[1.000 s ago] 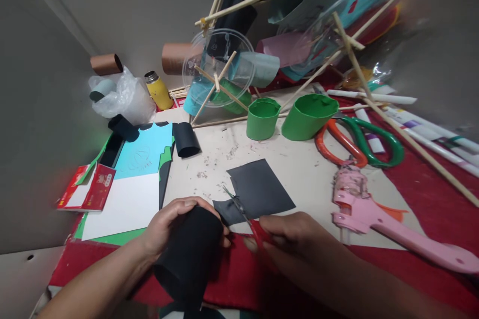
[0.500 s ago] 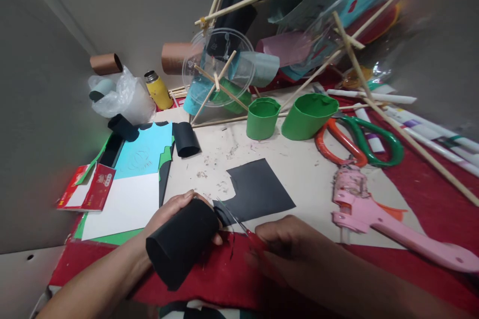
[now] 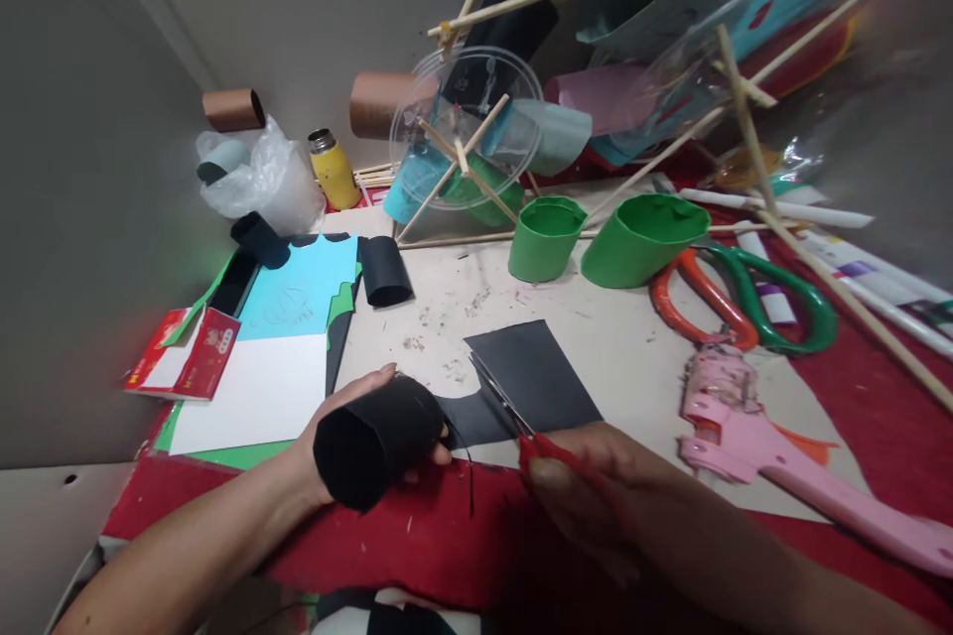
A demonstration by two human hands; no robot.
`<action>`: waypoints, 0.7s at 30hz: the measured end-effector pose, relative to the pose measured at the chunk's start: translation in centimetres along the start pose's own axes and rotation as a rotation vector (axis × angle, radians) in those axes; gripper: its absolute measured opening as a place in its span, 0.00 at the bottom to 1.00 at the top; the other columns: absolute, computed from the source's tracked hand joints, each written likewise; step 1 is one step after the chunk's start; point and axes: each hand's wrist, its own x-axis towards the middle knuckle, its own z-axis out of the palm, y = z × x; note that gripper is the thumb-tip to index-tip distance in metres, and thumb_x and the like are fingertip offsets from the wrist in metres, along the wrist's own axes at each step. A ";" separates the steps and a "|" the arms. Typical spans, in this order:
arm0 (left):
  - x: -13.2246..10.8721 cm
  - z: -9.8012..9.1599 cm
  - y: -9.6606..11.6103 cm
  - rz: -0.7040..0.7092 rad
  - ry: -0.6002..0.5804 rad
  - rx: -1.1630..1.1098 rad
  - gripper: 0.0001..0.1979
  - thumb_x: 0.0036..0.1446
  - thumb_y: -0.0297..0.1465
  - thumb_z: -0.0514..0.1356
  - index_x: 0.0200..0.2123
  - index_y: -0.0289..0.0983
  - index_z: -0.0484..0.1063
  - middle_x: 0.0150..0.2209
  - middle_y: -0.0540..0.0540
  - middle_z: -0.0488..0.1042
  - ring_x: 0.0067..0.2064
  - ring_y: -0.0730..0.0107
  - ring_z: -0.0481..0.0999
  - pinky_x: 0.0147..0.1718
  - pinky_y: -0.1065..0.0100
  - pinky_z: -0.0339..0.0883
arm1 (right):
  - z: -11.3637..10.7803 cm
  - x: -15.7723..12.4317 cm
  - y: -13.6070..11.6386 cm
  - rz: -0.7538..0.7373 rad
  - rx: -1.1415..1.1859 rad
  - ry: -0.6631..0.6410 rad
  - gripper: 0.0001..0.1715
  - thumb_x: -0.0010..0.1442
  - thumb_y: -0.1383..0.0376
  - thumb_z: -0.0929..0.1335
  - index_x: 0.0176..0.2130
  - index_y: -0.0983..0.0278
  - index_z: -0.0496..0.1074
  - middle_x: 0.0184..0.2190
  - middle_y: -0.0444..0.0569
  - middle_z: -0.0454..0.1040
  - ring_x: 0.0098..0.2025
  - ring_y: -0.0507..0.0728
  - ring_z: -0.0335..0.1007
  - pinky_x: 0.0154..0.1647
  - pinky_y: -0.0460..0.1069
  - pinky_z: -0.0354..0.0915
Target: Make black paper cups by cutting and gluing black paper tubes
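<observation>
One black tube, left fingers clasping; red scissors, right fingers gripping, now farther away.

Plain, smooth grey walls meet in a dim corner behind a work surface covered in deep red cloth.

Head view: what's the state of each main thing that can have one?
Black paper tube: rolled, in left hand
Red-handled scissors: in right hand, blades nearly closed
Black paper sheet: flat, edge cut away
Yellow bottle: upright, uncapped
Orange-and-green-handled scissors: lying, handles apart
Pink glue gun: lying, power unclear
</observation>
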 end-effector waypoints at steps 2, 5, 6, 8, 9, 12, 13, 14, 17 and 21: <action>-0.2 0.3 -0.1 0.022 0.072 0.031 0.27 0.63 0.48 0.55 0.41 0.27 0.76 0.34 0.34 0.81 0.33 0.55 0.82 0.26 0.65 0.73 | 0.5 -0.1 -0.1 0.005 -0.034 -0.001 0.34 0.62 0.44 0.70 0.21 0.64 0.56 0.17 0.38 0.54 0.20 0.46 0.44 0.20 0.44 0.41; -0.5 1.2 -0.1 0.096 0.210 0.133 0.23 0.62 0.46 0.58 0.36 0.29 0.77 0.32 0.36 0.81 0.30 0.57 0.81 0.30 0.64 0.73 | 1.1 -0.2 -0.4 0.021 -0.114 -0.002 0.26 0.61 0.52 0.71 0.24 0.65 0.61 0.21 0.39 0.56 0.24 0.48 0.48 0.22 0.44 0.46; -0.6 1.5 -0.1 0.127 0.231 0.176 0.23 0.62 0.46 0.58 0.35 0.29 0.77 0.31 0.37 0.81 0.30 0.58 0.81 0.32 0.64 0.73 | 1.2 -0.2 -0.4 0.017 -0.148 -0.004 0.23 0.61 0.55 0.71 0.25 0.65 0.62 0.22 0.40 0.57 0.25 0.48 0.50 0.23 0.44 0.48; -0.8 2.2 0.0 0.166 0.225 0.275 0.25 0.63 0.47 0.57 0.32 0.28 0.78 0.29 0.37 0.80 0.30 0.60 0.80 0.35 0.64 0.72 | 1.2 -0.2 -0.3 -0.010 -0.245 -0.003 0.17 0.61 0.60 0.70 0.26 0.65 0.64 0.23 0.41 0.59 0.26 0.49 0.52 0.24 0.44 0.50; -0.9 2.4 0.1 0.171 0.200 0.320 0.26 0.64 0.47 0.56 0.32 0.28 0.78 0.29 0.37 0.80 0.30 0.61 0.79 0.37 0.64 0.71 | 1.2 -0.2 -0.2 -0.027 -0.312 0.007 0.15 0.60 0.62 0.69 0.26 0.65 0.64 0.23 0.41 0.59 0.26 0.49 0.52 0.24 0.44 0.51; -1.2 2.7 0.0 0.148 0.109 0.398 0.28 0.67 0.47 0.51 0.35 0.29 0.79 0.33 0.36 0.81 0.34 0.61 0.79 0.39 0.64 0.69 | 0.8 -0.2 0.1 -0.073 -0.528 0.029 0.12 0.59 0.65 0.67 0.25 0.65 0.64 0.21 0.40 0.58 0.26 0.50 0.53 0.24 0.44 0.51; -1.3 2.6 -0.1 0.138 0.092 0.394 0.27 0.68 0.46 0.50 0.36 0.30 0.79 0.34 0.36 0.81 0.36 0.60 0.79 0.40 0.64 0.68 | 0.7 -0.2 0.2 -0.081 -0.577 0.026 0.11 0.59 0.66 0.67 0.26 0.65 0.65 0.21 0.40 0.59 0.25 0.49 0.53 0.24 0.44 0.51; -1.3 2.5 -0.2 0.134 0.086 0.377 0.26 0.68 0.46 0.49 0.38 0.31 0.78 0.35 0.37 0.82 0.39 0.58 0.80 0.41 0.63 0.68 | 0.6 -0.2 0.2 -0.085 -0.605 0.016 0.10 0.59 0.67 0.66 0.26 0.64 0.65 0.21 0.39 0.59 0.25 0.49 0.53 0.24 0.44 0.51; -1.4 2.5 -0.4 0.121 0.097 0.341 0.24 0.68 0.45 0.50 0.39 0.33 0.78 0.36 0.37 0.82 0.42 0.55 0.80 0.43 0.62 0.67 | 0.6 -0.2 0.3 -0.100 -0.651 -0.012 0.07 0.58 0.70 0.65 0.28 0.64 0.67 0.21 0.38 0.60 0.24 0.48 0.55 0.24 0.43 0.52; -1.3 3.4 -0.2 0.155 0.104 0.403 0.25 0.65 0.46 0.54 0.37 0.30 0.79 0.35 0.37 0.82 0.39 0.57 0.80 0.44 0.62 0.67 | 0.8 -0.2 0.3 -0.102 -0.759 0.020 0.06 0.55 0.73 0.66 0.29 0.63 0.71 0.22 0.38 0.64 0.25 0.48 0.58 0.26 0.43 0.53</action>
